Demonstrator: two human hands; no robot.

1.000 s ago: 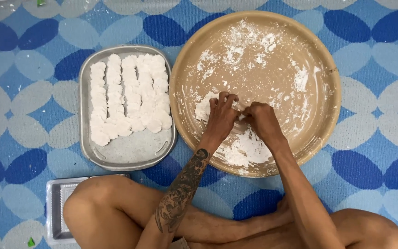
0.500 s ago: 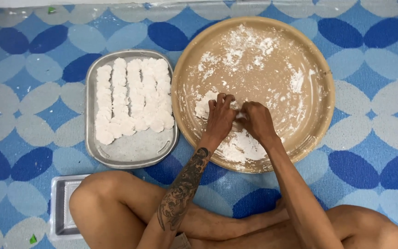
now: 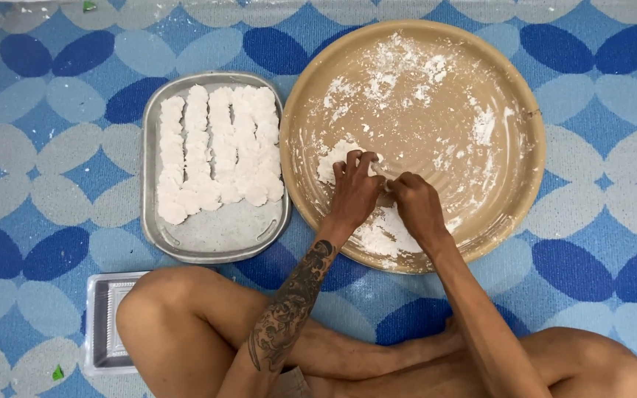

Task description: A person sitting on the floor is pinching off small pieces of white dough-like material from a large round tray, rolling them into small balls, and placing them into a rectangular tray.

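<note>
A big round tan tray [image 3: 510,96] dusted with white flour lies on the floor mat. Both my hands are inside its near part. My left hand [image 3: 355,193] presses fingers down on a lump of white dough [image 3: 330,163] and flour. My right hand [image 3: 416,206] is curled beside it, fingertips pinching at the same white dough between the hands. Left of the round tray, a rectangular metal tray [image 3: 215,232] holds several rows of small white dough pieces [image 3: 215,151].
The blue and white patterned mat [image 3: 46,147] covers the floor. A small clear plastic tray [image 3: 106,320] lies by my left knee. My crossed legs [image 3: 186,332] fill the bottom of the view.
The view has shifted slightly. My hands stay in the same spot in the round tray, fingers working the dough a little.
</note>
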